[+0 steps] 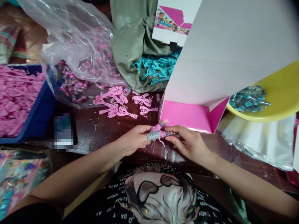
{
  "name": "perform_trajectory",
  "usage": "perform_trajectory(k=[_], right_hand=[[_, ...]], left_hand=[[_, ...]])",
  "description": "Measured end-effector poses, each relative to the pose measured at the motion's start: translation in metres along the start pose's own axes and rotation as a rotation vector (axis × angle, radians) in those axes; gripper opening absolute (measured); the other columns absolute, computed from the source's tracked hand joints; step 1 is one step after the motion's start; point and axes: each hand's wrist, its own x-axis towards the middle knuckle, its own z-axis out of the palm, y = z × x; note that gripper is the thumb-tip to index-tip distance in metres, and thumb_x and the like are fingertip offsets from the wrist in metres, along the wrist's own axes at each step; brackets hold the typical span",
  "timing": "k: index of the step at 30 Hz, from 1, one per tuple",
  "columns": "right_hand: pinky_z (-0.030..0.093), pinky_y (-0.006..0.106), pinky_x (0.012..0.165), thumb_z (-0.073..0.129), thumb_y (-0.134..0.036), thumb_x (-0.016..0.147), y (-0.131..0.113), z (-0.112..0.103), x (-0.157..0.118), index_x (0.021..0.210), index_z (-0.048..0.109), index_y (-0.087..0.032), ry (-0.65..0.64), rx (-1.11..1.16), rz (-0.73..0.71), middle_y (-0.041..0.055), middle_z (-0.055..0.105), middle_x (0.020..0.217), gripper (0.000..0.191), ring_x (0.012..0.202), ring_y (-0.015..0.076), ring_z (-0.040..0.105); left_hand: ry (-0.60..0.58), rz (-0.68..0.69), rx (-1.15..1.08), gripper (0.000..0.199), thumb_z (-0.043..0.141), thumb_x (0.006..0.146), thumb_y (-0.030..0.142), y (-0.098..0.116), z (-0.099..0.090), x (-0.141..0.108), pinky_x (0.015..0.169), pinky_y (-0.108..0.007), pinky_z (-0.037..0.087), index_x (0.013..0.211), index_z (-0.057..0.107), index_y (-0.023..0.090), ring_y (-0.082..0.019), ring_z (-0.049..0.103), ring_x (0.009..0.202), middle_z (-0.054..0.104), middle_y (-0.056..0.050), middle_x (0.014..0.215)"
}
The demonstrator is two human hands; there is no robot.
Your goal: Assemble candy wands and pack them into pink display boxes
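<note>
Low in the middle of the head view, my left hand (139, 138) is closed on a pink plastic piece (163, 143); one of its fingers has a grey wrap (153, 135). A small clear tube with colourful contents (159, 125) sticks up from the piece. My right hand (187, 140) pinches a second colourful tube (169, 133) at the right side of the same piece. Just beyond my hands lie several pink plastic pieces (116, 110) on the dark table (93, 124). An open box with a pink inside (187, 115) stands beyond my right hand.
At the left are a blue crate (46, 109) of pink parts and a phone (63, 130). Behind lie a clear bag (77, 53) of small tubes and a grey-green sack (127, 46) with turquoise parts (158, 68). A yellow basin (280, 93) and plastic bags (261, 140) are at the right.
</note>
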Motion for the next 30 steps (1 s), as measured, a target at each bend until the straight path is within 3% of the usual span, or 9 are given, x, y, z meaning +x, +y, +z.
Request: perform_trajectory(k=[4, 8, 11, 14, 17, 20, 22, 25, 30], right_hand=[[0.063, 0.035, 0.082, 0.061, -0.03, 0.097, -0.005, 0.008, -0.008, 0.118, 0.064, -0.022, 0.079, 0.01, 0.084, 0.007, 0.076, 0.104, 0.023, 0.083, 0.0174, 0.073], [0.061, 0.028, 0.064, 0.061, -0.037, 0.096, 0.0, 0.001, -0.008, 0.114, 0.066, -0.021, -0.12, 0.251, 0.265, 0.0024, 0.074, 0.089, 0.024, 0.066, 0.0127, 0.068], [0.062, 0.029, 0.074, 0.068, -0.04, 0.091, 0.007, -0.011, -0.001, 0.118, 0.064, -0.021, -0.211, 0.396, 0.314, 0.004, 0.074, 0.101, 0.034, 0.085, 0.0153, 0.071], [0.061, 0.034, 0.088, 0.074, -0.042, 0.086, 0.013, -0.024, 0.01, 0.135, 0.054, -0.022, -0.185, 0.41, 0.272, 0.0083, 0.069, 0.123, 0.056, 0.105, 0.019, 0.069], [0.06, 0.035, 0.087, 0.069, -0.046, 0.089, 0.023, -0.045, 0.025, 0.118, 0.065, -0.023, -0.149, 0.251, 0.196, 0.0055, 0.074, 0.113, 0.037, 0.098, 0.0184, 0.071], [0.059, 0.038, 0.082, 0.068, -0.052, 0.088, 0.039, -0.071, 0.048, 0.111, 0.07, -0.025, -0.021, -0.114, 0.209, 0.0042, 0.077, 0.104, 0.036, 0.091, 0.0217, 0.073], [0.057, 0.04, 0.081, 0.066, -0.053, 0.089, 0.05, -0.083, 0.069, 0.115, 0.07, -0.027, -0.037, -0.378, 0.227, 0.0045, 0.077, 0.106, 0.038, 0.093, 0.0252, 0.073], [0.053, 0.039, 0.08, 0.059, -0.047, 0.094, 0.059, -0.088, 0.102, 0.121, 0.068, -0.028, -0.246, -0.622, 0.192, 0.0056, 0.076, 0.113, 0.035, 0.101, 0.0283, 0.071], [0.047, 0.034, 0.073, 0.057, -0.041, 0.095, 0.053, -0.083, 0.138, 0.115, 0.07, -0.033, -0.522, -0.754, 0.16, 0.0006, 0.076, 0.113, 0.025, 0.097, 0.0254, 0.07]], left_hand=[[0.041, 0.277, 0.097, 0.016, 0.074, 0.083, 0.035, -0.006, 0.006, 0.003, 0.067, -0.027, 0.049, 0.092, 0.075, 0.021, -0.013, 0.056, 0.069, 0.065, -0.001, 0.075], [0.047, 0.456, 0.442, 0.018, 0.07, 0.088, 0.035, -0.006, -0.001, 0.001, 0.077, -0.033, 0.052, 0.089, 0.071, 0.018, -0.016, 0.06, 0.077, 0.067, -0.002, 0.081], [0.11, 0.58, 0.716, 0.018, 0.067, 0.091, 0.033, -0.006, -0.003, 0.003, 0.069, -0.03, 0.05, 0.088, 0.069, 0.016, -0.016, 0.059, 0.075, 0.065, -0.002, 0.081], [0.222, 0.695, 0.832, 0.034, 0.067, 0.092, 0.034, -0.007, 0.004, 0.013, 0.076, -0.033, 0.054, 0.122, 0.063, 0.018, -0.018, 0.065, 0.082, 0.07, -0.004, 0.091], [0.439, 0.836, 0.946, 0.071, 0.07, 0.09, 0.042, -0.011, 0.012, 0.029, 0.089, -0.042, 0.056, 0.149, 0.039, 0.018, -0.025, 0.068, 0.101, 0.07, -0.011, 0.111], [0.713, 1.023, 1.137, 0.088, 0.072, 0.086, 0.052, -0.022, 0.016, 0.047, 0.109, -0.054, 0.046, 0.152, 0.032, 0.011, -0.036, 0.051, 0.133, 0.055, -0.023, 0.141], [0.69, 1.081, 1.351, 0.071, 0.067, 0.091, 0.045, -0.034, 0.019, 0.06, 0.117, -0.055, 0.038, 0.148, 0.042, 0.012, -0.036, 0.041, 0.143, 0.05, -0.02, 0.15], [0.488, 1.038, 1.647, 0.041, 0.054, 0.099, 0.024, -0.049, 0.027, 0.077, 0.123, -0.058, 0.026, 0.139, 0.056, 0.021, -0.03, 0.037, 0.147, 0.049, -0.007, 0.154], [0.391, 0.893, 1.699, 0.046, 0.043, 0.101, 0.018, -0.057, 0.037, 0.086, 0.122, -0.068, 0.018, 0.147, 0.049, 0.025, -0.028, 0.039, 0.145, 0.047, -0.005, 0.156]])
